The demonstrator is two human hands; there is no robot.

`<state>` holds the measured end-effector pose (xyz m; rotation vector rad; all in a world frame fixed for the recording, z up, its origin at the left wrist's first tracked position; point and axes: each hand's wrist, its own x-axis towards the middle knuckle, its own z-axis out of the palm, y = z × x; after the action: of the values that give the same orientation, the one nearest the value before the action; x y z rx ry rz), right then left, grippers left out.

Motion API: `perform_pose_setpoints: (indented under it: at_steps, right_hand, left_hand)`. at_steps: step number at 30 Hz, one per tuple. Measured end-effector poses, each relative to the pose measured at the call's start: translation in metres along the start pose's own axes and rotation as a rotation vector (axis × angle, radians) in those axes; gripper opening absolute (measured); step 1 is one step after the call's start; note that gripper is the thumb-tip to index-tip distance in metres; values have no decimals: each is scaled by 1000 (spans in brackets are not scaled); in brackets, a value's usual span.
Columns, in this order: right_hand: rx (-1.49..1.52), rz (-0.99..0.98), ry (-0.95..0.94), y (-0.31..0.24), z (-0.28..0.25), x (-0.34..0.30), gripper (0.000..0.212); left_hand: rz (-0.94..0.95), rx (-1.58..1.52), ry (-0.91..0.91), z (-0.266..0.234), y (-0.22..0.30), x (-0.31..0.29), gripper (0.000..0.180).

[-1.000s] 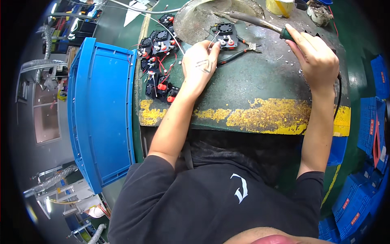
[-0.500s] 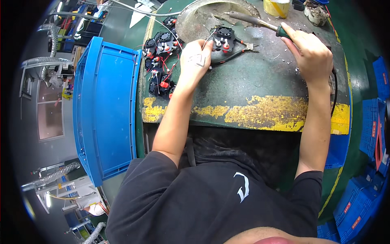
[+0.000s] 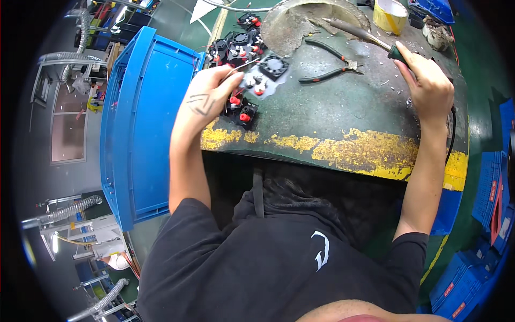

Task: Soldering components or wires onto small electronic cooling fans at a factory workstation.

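My right hand [image 3: 429, 86] is closed around the green handle of a soldering iron [image 3: 355, 30], whose tip points left over the crusted grey dish [image 3: 276, 40]. Off to the left, my left hand [image 3: 206, 99] pinches a thin silvery wire [image 3: 244, 65]. A small fan assembly [image 3: 272, 66] with red and white terminals is at its fingertips, smeared by motion, and seems gripped along with the wire. More black fan assemblies [image 3: 240, 38] lie clustered beyond and beneath that hand. Pliers with black and orange handles [image 3: 328, 75] lie open between my hands.
A large blue bin [image 3: 145, 129] stands against the table's left side. At the back right are a yellow-and-white tub [image 3: 390, 16] and a crusted pot [image 3: 437, 35]. Worn yellow paint [image 3: 365, 153] marks the table's front edge. Blue crates [image 3: 488, 185] stand on the right.
My left hand has moved left and toward me, taking the fan assembly off the spot beside the pliers, which now show whole. The right hand still holds the soldering iron over the dish.
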<state>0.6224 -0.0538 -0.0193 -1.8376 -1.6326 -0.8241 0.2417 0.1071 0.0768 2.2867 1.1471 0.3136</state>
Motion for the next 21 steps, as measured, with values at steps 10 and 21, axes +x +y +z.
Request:
perform_pose_setpoints:
  at_steps: [10, 21]
  right_hand:
    - [61, -6, -25, -4, 3, 2, 38]
    - [104, -29, -26, -3, 2, 1, 38]
  left_hand:
    - [-109, -126, 305, -41, -92, 18, 33]
    - [-156, 249, 415, -21, -149, 73, 40]
